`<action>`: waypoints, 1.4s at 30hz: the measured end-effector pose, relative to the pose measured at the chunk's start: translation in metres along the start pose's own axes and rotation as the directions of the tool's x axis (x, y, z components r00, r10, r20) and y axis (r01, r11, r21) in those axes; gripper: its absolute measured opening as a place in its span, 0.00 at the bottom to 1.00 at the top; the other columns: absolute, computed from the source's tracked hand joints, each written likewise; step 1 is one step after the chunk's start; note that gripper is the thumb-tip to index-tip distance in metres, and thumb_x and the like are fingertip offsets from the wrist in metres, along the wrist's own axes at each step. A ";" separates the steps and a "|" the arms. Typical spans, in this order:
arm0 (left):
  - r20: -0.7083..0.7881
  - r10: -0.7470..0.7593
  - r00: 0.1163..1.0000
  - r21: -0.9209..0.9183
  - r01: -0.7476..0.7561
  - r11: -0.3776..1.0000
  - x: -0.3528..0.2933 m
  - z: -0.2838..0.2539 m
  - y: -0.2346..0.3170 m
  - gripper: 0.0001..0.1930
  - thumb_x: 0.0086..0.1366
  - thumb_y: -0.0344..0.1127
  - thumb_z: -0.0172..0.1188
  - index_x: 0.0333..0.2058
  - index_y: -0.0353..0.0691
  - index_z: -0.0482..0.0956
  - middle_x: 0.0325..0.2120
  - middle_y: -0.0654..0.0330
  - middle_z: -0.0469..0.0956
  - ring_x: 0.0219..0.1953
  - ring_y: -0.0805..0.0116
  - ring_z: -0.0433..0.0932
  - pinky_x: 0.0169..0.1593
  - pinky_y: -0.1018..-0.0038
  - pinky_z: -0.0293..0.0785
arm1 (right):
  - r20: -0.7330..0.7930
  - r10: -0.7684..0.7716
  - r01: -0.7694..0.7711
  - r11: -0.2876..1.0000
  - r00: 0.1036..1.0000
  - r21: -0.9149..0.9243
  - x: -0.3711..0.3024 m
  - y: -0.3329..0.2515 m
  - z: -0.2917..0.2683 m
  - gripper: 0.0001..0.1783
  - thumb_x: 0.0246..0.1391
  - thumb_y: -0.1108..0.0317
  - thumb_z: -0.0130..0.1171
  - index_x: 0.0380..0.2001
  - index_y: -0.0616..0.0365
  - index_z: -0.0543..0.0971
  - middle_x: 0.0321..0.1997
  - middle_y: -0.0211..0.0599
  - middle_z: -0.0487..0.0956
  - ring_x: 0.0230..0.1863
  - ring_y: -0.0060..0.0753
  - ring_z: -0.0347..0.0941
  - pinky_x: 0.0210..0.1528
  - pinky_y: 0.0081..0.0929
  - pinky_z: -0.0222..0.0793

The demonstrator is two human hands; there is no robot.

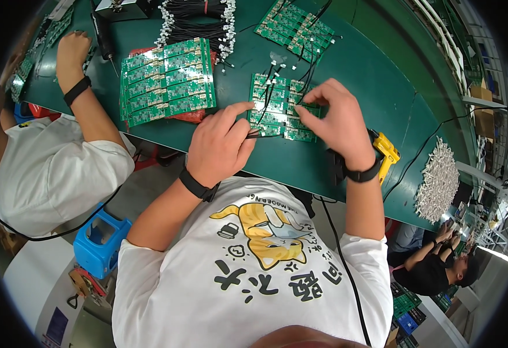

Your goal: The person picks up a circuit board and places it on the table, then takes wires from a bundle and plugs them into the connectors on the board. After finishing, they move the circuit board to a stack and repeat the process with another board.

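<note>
A green circuit board panel (274,119) lies flat in front of me, with several thin black cables with white plugs (275,68) across it. My left hand (219,139) has its bent fingers gripping the panel's left edge; a black cable passes by its fingertips. Over the panel's right side, my right hand (338,122) pinches thumb and forefinger together at a black cable (305,87); the exact grip point is partly hidden. Just beyond lies another green panel with cables (294,29).
Left of my hands is a stack of green panels (167,81) on red material. Bundled black cables (199,26) lie behind it. At right are a yellow glue gun (386,155) and a pile of small whitish parts (438,182). A co-worker's arm (83,87) is at left, near a black screwdriver-like tool (102,35).
</note>
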State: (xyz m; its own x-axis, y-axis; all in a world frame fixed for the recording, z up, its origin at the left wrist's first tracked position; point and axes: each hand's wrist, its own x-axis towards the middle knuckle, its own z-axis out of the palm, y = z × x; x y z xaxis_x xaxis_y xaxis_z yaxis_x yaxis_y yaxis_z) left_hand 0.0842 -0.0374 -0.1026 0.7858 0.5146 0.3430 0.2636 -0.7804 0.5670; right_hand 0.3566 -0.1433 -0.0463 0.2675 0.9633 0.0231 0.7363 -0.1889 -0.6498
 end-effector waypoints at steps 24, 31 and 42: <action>-0.018 -0.021 1.000 -0.067 0.020 0.998 -0.002 0.002 0.003 0.09 0.70 0.31 0.71 0.36 0.37 0.78 0.64 0.52 0.87 0.48 0.46 0.87 0.49 0.54 0.82 | -0.095 -0.300 0.280 0.944 0.949 -0.176 -0.025 0.005 -0.004 0.10 0.55 0.78 0.81 0.40 0.57 0.92 0.40 0.34 0.88 0.42 0.44 0.83 0.44 0.40 0.81; -0.015 -0.020 1.000 -0.053 0.019 0.998 -0.001 0.001 0.003 0.10 0.70 0.31 0.71 0.36 0.38 0.77 0.64 0.52 0.87 0.49 0.46 0.87 0.49 0.54 0.82 | -0.023 -0.168 0.169 0.984 0.986 0.057 -0.021 0.009 0.009 0.08 0.61 0.78 0.79 0.41 0.60 0.89 0.44 0.37 0.89 0.46 0.45 0.84 0.50 0.39 0.81; -0.019 -0.011 1.000 -0.039 0.011 0.999 -0.002 0.002 0.003 0.09 0.69 0.30 0.71 0.36 0.37 0.77 0.63 0.53 0.87 0.49 0.47 0.88 0.49 0.54 0.83 | 0.007 -0.155 0.154 0.986 0.988 0.063 -0.022 0.007 0.013 0.06 0.65 0.79 0.75 0.43 0.61 0.88 0.48 0.41 0.86 0.52 0.49 0.82 0.57 0.41 0.78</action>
State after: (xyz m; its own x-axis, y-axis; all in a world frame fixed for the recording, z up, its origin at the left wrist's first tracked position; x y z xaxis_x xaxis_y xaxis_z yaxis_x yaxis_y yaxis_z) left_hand 0.0850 -0.0414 -0.1029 0.7721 0.5301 0.3505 0.2499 -0.7603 0.5996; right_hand 0.3480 -0.1634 -0.0610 0.1461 0.9822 0.1183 0.7284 -0.0259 -0.6847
